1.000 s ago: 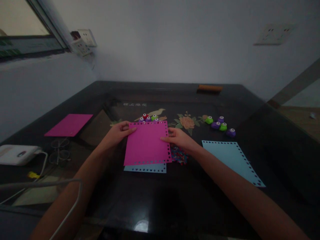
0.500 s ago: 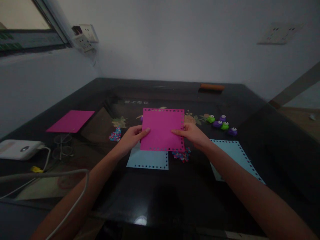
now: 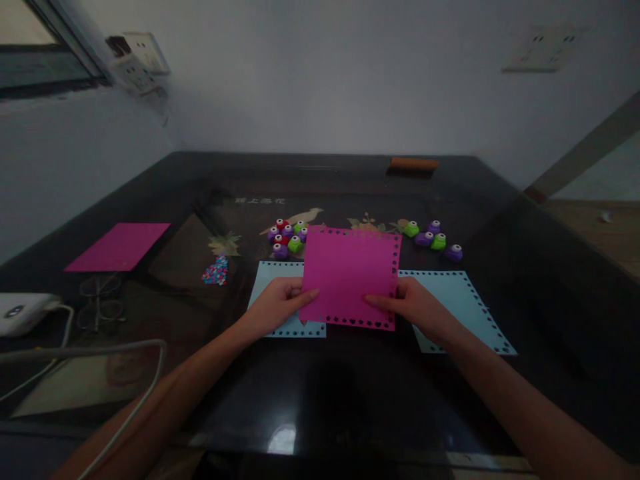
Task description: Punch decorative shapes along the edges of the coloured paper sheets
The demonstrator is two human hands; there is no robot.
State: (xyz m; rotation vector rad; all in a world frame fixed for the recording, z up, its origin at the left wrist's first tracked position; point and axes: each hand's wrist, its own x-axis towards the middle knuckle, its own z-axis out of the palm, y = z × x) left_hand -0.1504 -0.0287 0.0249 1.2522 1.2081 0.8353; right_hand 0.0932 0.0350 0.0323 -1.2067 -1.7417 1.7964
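Note:
Between my two hands is a pink sheet of paper [image 3: 353,270], with small shapes punched along its top, right and bottom edges. My left hand [image 3: 280,303] pinches its left edge, thumb on the front. On the opposite edge, my right hand [image 3: 407,303] grips it the same way. Beneath the pink sheet lie a light blue punched sheet [image 3: 267,277] on the left and another light blue sheet [image 3: 450,303] on the right, both partly covered. Purple, green and red craft punches [image 3: 287,237] cluster behind my left hand; several more punches [image 3: 433,239] sit at the right.
A pile of tiny paper cut-outs [image 3: 216,272] lies left of my hands. Farther left are another pink sheet [image 3: 120,247], a white device [image 3: 25,312] and its cable [image 3: 161,360]. A brown roll [image 3: 413,164] rests near the table's back edge.
Both hands have carried the pink sheet to the right and nearer, tilting it slightly. The punch cluster on the left has come into sight, while the cut-outs near the middle are now hidden.

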